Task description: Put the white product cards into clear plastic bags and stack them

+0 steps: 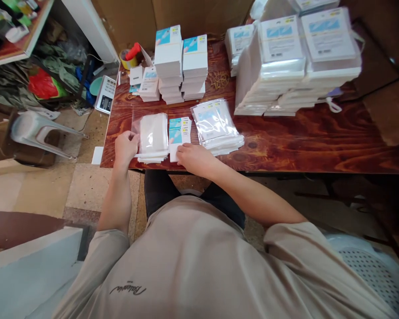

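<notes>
My left hand (126, 147) is at the left side of a pile of clear plastic bags (154, 135), its thumb and fingers pinched on the edge of a bag. My right hand (194, 157) lies over the near end of a small stack of blue and white printed cards (176, 137), fingertips closed at the top card. That stack sits between the bags and a pile of filled clear packets (216, 124), which have printed cards inside. The undersides of my right fingers are hidden.
Tall card stacks (168, 57) stand behind, with a yellow tape roll (128, 60) to their left. Rubber bands (220, 79) lie on the wooden table (319, 146). Large piles of bagged cards (275, 62) rise at the back right. A white stool (43, 130) is on the floor at left.
</notes>
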Demonstrator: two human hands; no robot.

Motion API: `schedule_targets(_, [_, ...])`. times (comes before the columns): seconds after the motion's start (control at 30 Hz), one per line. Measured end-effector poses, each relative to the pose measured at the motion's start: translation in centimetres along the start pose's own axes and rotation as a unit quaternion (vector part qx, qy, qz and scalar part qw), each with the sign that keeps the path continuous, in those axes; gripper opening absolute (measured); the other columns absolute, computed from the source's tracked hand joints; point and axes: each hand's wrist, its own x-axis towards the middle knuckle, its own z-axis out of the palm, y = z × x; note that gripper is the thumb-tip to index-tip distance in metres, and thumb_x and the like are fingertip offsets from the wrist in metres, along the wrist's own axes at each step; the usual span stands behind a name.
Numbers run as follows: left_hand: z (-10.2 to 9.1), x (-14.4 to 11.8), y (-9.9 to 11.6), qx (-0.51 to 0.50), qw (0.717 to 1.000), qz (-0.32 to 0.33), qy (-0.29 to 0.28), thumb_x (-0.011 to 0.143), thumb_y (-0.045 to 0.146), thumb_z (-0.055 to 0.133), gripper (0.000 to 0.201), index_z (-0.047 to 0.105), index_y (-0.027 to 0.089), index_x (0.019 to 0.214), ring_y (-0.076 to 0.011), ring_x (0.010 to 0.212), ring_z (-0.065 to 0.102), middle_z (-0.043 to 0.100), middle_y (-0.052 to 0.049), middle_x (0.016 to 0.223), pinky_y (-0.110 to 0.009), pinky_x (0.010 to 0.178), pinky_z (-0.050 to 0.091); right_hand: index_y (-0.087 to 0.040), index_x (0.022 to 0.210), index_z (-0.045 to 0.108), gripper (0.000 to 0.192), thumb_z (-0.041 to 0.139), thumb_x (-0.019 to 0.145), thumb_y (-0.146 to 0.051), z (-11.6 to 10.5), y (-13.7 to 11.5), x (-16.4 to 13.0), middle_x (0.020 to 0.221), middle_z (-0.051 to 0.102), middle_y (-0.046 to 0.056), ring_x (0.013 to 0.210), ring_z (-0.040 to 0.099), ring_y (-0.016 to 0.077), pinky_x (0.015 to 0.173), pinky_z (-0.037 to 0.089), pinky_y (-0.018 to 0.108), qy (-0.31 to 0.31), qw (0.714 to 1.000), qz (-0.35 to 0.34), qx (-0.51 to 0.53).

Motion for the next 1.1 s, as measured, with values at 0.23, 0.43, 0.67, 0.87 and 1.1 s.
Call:
schedule_targets(0.23, [2.4,-0.1,1.6,-0.355,0.925,-0.139,-0.017,0.086,0.027,0.075,0.013,0.07,0.015,0.088,-0.017,0.075,0.074,0.075,-0.009,0.085,-0.027,0.069,0.06,-0.01,0.104,0.073,0.024,0.051,0.1,-0.016,-0.3,1.2,-0.5,0.112,0.074,0.017,0.106,0.071,0.0296,0.085,0.051,0.036,-0.007,1.0,0.006,0.011])
schedule_targets(0.43, [3.1,0.1,2.0,-0.413,0.897,-0.156,0.008,0.078,0.035,0.086,0.028,0.064,0.017,0.079,-0.0155,0.074,0.075,0.074,-0.005,0.079,-0.026,0.07,0.062,-0.01,0.106,0.073,0.023,0.067,0.094,-0.03,-0.3,0.9,-0.6,0.114,0.074,0.017,0.107,0.07,0.0324,0.081,0.05,0.036,0.015,1.0,-0.005,-0.005])
schedule_targets(0.67, [3.3,-0.5,2.1,-0.451,0.878,-0.159,0.001,0.085,0.032,0.08,0.021,0.065,0.017,0.086,-0.0194,0.087,0.078,0.077,-0.009,0.095,-0.032,0.084,0.063,-0.011,0.099,0.074,0.023,0.052,0.096,-0.014,-0.7,1.4,-0.8,0.104,0.076,0.016,0.093,0.072,0.0292,0.074,0.046,0.035,-0.022,0.999,-0.026,-0.014])
schedule_targets(0.87, [3.7,-0.8,2.9,-0.465,0.874,-0.138,0.029,0.085,0.034,0.077,0.019,0.067,0.018,0.087,-0.0207,0.093,0.077,0.077,-0.01,0.098,-0.035,0.088,0.062,-0.016,0.099,0.075,0.035,0.043,0.104,-0.029,-0.5,2.4,-2.9,0.093,0.076,0.01,0.086,0.07,0.0235,0.073,0.047,0.034,0.26,0.954,0.085,0.125])
schedule_targets(1.1, [4.9,-2.7,5.2,-0.495,0.862,-0.108,0.014,0.085,0.041,0.078,0.024,0.066,0.021,0.091,-0.022,0.102,0.076,0.077,-0.008,0.104,-0.033,0.088,0.061,-0.019,0.076,0.073,0.037,0.076,0.083,-0.056,0.8,0.2,-3.8,0.059,0.061,-0.001,0.046,0.053,0.0122,0.04,0.045,0.026,0.399,0.627,0.253,0.619])
